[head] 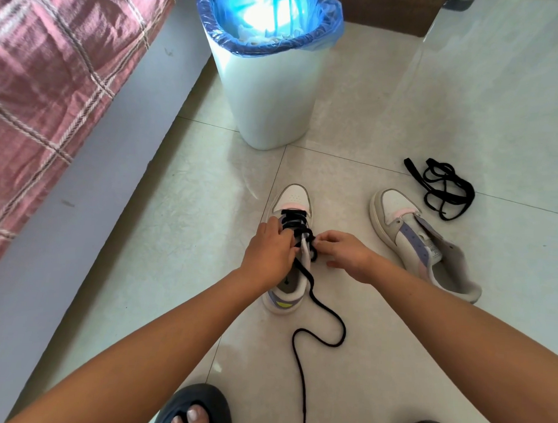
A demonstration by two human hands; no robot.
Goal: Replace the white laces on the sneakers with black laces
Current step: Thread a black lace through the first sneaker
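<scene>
- The near sneaker (293, 197) stands on the tiled floor (191, 207), toe pointing away from the person, with a black lace (312, 296) already threaded through its front eyelets.
- The left hand (269, 252) rests on the sneaker's left side, its fingers curled down around the lace at the eyelets — gripping it.
- The right hand (346, 251) is at the sneaker's right side, fingertips pinching the lace just beside the tongue.
- A loose end of the lace runs back over the shoe's opening, off the heel and across the floor in a wavy line toward the person's feet.
- The second sneaker (420, 243) lies to the right, apart from the first, with no lace in it and its tongue open.
- A spare black lace (445, 186) sits in a loose tangle on the floor just beyond the second sneaker.
- A white bin (270, 95) with a blue liner stands beyond the near sneaker — a bed with a pink checked cover (47, 73) runs along the left.
- Dark slippers (195, 406) show at the bottom edge.
</scene>
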